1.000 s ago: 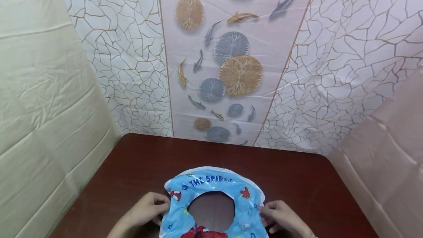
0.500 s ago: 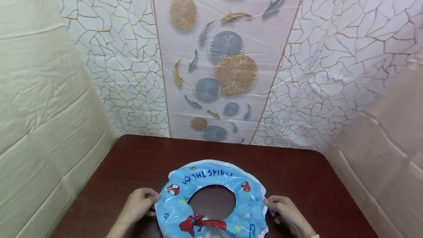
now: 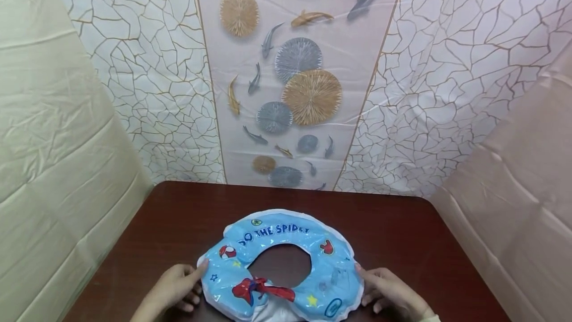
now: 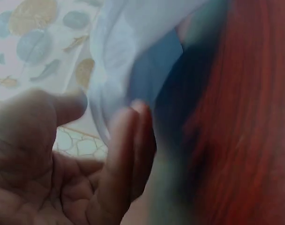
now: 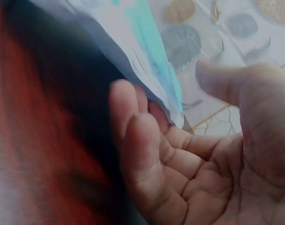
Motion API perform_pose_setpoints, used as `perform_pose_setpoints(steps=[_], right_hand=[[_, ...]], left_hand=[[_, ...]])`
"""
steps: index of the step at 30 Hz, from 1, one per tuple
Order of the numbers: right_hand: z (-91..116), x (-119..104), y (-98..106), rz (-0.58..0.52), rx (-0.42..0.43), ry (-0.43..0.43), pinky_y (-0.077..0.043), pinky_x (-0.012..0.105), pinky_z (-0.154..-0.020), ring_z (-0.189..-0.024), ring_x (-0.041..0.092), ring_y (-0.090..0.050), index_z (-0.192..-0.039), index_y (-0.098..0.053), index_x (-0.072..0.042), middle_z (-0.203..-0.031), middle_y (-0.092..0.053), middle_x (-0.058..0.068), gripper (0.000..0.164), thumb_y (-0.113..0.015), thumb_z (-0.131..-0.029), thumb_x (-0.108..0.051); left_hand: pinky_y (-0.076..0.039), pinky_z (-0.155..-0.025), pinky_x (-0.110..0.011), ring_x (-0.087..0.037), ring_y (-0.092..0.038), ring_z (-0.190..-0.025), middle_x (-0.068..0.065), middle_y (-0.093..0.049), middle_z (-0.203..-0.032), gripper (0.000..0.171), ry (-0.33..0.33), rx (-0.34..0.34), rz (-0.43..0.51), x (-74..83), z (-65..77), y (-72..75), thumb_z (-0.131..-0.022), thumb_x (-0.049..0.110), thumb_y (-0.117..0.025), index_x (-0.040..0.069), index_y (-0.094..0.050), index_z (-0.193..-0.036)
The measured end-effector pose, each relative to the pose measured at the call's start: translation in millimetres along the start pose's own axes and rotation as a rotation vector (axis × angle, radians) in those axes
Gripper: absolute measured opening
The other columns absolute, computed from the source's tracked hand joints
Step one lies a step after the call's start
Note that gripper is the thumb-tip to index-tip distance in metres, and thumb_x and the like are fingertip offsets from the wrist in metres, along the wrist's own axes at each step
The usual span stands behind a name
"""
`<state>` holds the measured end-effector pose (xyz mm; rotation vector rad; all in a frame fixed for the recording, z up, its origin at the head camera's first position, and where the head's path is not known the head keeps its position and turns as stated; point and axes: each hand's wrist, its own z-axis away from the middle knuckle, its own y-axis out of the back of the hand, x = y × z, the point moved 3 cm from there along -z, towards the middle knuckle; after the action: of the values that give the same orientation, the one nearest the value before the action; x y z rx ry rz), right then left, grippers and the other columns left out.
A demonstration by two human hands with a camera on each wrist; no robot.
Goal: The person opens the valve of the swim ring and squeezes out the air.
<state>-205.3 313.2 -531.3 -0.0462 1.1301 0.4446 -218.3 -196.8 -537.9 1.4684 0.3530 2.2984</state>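
A light blue swim ring (image 3: 330, 282) with a white rim, cartoon prints and dark blue lettering is at the table's near side, puffed up but creased. Its near part shows a red figure and a pale, folded patch. My left hand (image 3: 176, 284) holds the ring's left edge, thumb on top and fingers curled below. On the opposite edge my right hand (image 3: 391, 289) holds it likewise, thumb at the rim. In the left wrist view, the ring's whitish side (image 4: 116, 61) lies between thumb and fingers. The right wrist view shows the ring's edge (image 5: 147, 61) over the curled fingers.
The dark red-brown table (image 3: 178, 217) has rounded far corners. Behind it hangs a patterned cloth (image 3: 290, 88) with fish and round motifs. Cream cloth walls (image 3: 67, 138) stand at left and right.
The ring has spread wider and now shows more of its near part. My left hand has moved left with its edge; my right hand has shifted slightly. The head view has turned a little right.
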Motion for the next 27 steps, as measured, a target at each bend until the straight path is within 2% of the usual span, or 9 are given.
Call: perform_pose_setpoints(steps=[2, 4, 7, 9, 12, 16, 21, 25, 27], right_hand=[[4, 1, -4, -0.037, -0.038, 0.0, -0.05, 0.023, -0.052, -0.062, 0.012, -0.063, -0.085, -0.069, -0.006, -0.072, -0.068, 0.005, 0.048, -0.054, -0.102, -0.047], [7, 1, -8, -0.074, -0.04, 0.009, -0.051, 0.023, -0.053, -0.065, 0.012, -0.064, -0.088, -0.068, -0.005, -0.074, -0.068, 0.005, 0.042, -0.057, -0.101, -0.043], [7, 2, -12, -0.115, 0.003, 0.019, -0.053, 0.025, -0.057, -0.068, 0.013, -0.065, -0.096, -0.065, -0.002, -0.078, -0.068, 0.005, 0.036, -0.061, -0.1, -0.037], [7, 4, -15, -0.138, 0.036, 0.009, -0.055, 0.027, -0.058, -0.068, 0.014, -0.066, -0.098, -0.063, -0.001, -0.078, -0.068, 0.006, 0.036, -0.062, -0.1, -0.037], [7, 8, -19, -0.157, 0.036, -0.009, -0.056, 0.028, -0.058, -0.069, 0.016, -0.068, -0.103, -0.064, 0.0, -0.08, -0.069, 0.006, 0.039, -0.061, -0.1, -0.039], [6, 8, -22, -0.151, 0.058, 0.014, -0.054, 0.028, -0.057, -0.064, 0.015, -0.065, -0.105, -0.064, 0.002, -0.076, -0.067, 0.005, 0.034, -0.062, -0.1, -0.032], [4, 8, -18, -0.103, 0.165, 0.093, -0.05, 0.03, -0.053, -0.057, 0.014, -0.055, -0.095, -0.06, 0.004, -0.065, -0.058, 0.003, 0.027, -0.065, -0.098, -0.023], [5, 11, -18, -0.064, 0.178, 0.105, -0.05, 0.031, -0.052, -0.056, 0.016, -0.055, -0.093, -0.058, 0.004, -0.064, -0.057, 0.004, 0.029, -0.065, -0.098, -0.024], [7, 13, -19, -0.075, 0.15, 0.091, -0.051, 0.03, -0.054, -0.058, 0.015, -0.057, -0.094, -0.06, 0.003, -0.066, -0.06, 0.004, 0.03, -0.064, -0.099, -0.027]], left_hand=[[-0.054, -0.051, -0.03, -0.016, -0.062, -0.057, -0.009, -0.064, -0.071, 0.073, -0.006, -0.069, -0.026, -1.0, 7.7, -3.4, -0.09, 0.072, -0.055, 0.0, -0.066, -0.084], [-0.053, -0.05, -0.028, -0.014, -0.061, -0.056, -0.007, -0.065, -0.069, 0.065, -0.009, -0.11, -0.031, -0.7, 13.2, -5.7, -0.094, 0.066, -0.055, 0.004, -0.067, -0.079], [-0.052, -0.05, -0.027, -0.014, -0.061, -0.056, -0.006, -0.064, -0.068, 0.056, -0.011, -0.106, -0.029, 1.5, 18.5, -7.0, -0.096, 0.056, -0.059, 0.005, -0.067, -0.076], [-0.052, -0.05, -0.026, -0.013, -0.061, -0.055, -0.006, -0.065, -0.067, 0.054, -0.009, -0.11, -0.047, 2.9, 21.0, -7.1, -0.096, 0.054, -0.061, 0.004, -0.068, -0.077], [-0.052, -0.052, -0.026, -0.013, -0.062, -0.057, -0.007, -0.066, -0.068, 0.051, -0.005, -0.165, -0.042, 2.9, 24.7, -8.0, -0.096, 0.051, -0.063, 0.004, -0.071, -0.08], [-0.055, -0.057, -0.029, -0.015, -0.064, -0.062, -0.008, -0.069, -0.074, 0.035, -0.038, -0.226, 0.018, 2.0, 25.2, -5.5, -0.098, 0.035, -0.066, 0.001, -0.071, -0.09], [-0.058, -0.06, -0.033, -0.017, -0.063, -0.064, -0.009, -0.067, -0.073, 0.025, -0.059, -0.179, -0.007, -4.2, 15.1, -1.3, -0.098, 0.021, -0.065, -0.001, -0.069, -0.088], [-0.057, -0.059, -0.032, -0.016, -0.062, -0.063, -0.008, -0.067, -0.073, 0.025, -0.022, -0.156, -0.033, -12.7, 12.1, -2.1, -0.099, 0.021, -0.064, 0.0, -0.068, -0.086], [-0.056, -0.058, -0.031, -0.015, -0.062, -0.064, -0.007, -0.067, -0.074, 0.03, -0.009, -0.163, -0.031, -15.6, 13.2, -4.0, -0.1, 0.028, -0.064, 0.001, -0.068, -0.087]])
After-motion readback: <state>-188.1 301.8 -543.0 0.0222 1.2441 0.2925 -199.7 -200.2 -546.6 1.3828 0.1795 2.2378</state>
